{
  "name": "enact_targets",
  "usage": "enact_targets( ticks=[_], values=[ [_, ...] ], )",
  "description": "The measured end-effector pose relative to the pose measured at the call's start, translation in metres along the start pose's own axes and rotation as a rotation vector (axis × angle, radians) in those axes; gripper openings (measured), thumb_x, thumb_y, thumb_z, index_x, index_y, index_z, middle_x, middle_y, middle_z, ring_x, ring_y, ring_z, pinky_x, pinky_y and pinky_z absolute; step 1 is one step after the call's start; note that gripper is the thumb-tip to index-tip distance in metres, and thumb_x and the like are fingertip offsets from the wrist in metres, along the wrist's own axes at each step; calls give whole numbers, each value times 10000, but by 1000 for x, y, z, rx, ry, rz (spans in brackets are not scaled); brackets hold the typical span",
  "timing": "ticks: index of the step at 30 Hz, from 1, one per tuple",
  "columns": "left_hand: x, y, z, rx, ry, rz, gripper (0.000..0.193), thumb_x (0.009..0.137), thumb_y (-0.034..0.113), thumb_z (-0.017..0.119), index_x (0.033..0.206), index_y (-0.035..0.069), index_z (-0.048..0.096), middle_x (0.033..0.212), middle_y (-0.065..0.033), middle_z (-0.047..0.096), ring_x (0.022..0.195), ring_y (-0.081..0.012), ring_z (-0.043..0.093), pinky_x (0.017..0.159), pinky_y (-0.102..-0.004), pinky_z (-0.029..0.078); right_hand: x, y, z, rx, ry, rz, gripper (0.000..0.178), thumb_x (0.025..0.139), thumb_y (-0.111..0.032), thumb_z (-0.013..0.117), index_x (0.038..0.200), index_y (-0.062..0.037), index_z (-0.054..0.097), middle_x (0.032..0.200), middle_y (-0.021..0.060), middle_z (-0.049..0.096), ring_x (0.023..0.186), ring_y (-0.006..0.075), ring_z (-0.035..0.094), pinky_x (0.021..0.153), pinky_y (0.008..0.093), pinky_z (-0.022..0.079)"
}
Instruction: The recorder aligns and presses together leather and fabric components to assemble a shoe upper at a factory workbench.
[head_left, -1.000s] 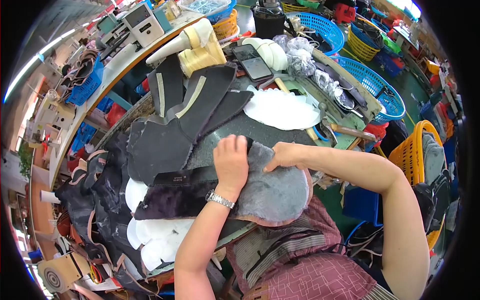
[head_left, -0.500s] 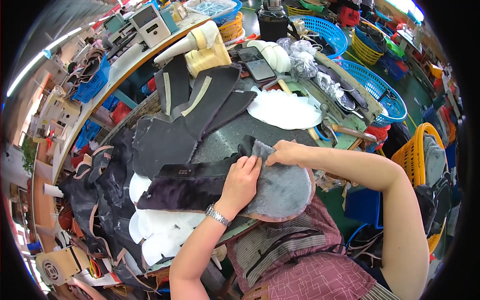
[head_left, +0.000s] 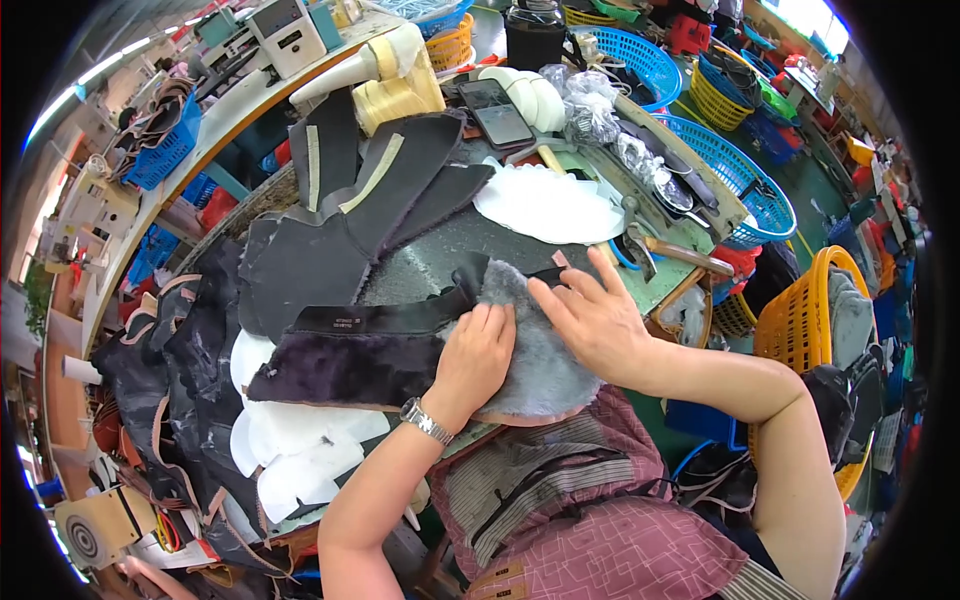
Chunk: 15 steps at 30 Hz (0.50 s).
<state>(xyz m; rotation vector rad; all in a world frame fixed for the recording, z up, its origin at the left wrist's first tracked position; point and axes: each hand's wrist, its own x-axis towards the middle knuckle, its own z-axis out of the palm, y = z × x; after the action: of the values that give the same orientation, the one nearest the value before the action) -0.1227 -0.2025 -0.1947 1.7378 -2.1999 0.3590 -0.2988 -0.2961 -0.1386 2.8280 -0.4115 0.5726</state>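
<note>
grey fuzzy lining piece (head_left: 540, 350), dark purple furry strip (head_left: 345, 365), white foam cutouts (head_left: 300, 445), blue plastic baskets (head_left: 745, 180), yellow basket (head_left: 800, 320), pink-and-grey plaid apron (head_left: 590, 520).

A footwear or leather-goods workshop, cut black material pieces (head_left: 330, 250) piling up over a crowded table (head_left: 440, 262), white cut-out shapes (head_left: 300, 440) lying in stacks, blue baskets (head_left: 745, 180) and yellow baskets (head_left: 800, 330) standing around, a hammer (head_left: 660, 250) lying by the edge

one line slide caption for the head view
Left hand and right hand press flat on a grey fleece piece beside a dark fur panel.
</note>
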Motion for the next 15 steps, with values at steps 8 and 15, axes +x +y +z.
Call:
enact_targets(
  ticks=[8, 15],
  values=[
    [-13, 35, -14, -264, -112, -201, 801, 741, 430, 663, 1220, -163, 418, 1285, -323, 412, 1208, -428, 387, 1031, -442, 326, -38, 3, 7, 724, -229, 537, 565, 715, -89, 633, 1221, 23, 409, 736, 112, 591, 675, 296, 580, 614, 376, 466],
    [-17, 35, -13, -286, -112, -221, 977, 667, 548, 690, 1255, -166, 374, 1323, -325, 369, 1264, -413, 343, 1064, -449, 277, -32, 23, 22, 1679, -569, 1061, 454, 799, -119, 662, 1202, 13, 500, 994, 54, 624, 810, 105, 565, 669, 243, 456]
  ],
)
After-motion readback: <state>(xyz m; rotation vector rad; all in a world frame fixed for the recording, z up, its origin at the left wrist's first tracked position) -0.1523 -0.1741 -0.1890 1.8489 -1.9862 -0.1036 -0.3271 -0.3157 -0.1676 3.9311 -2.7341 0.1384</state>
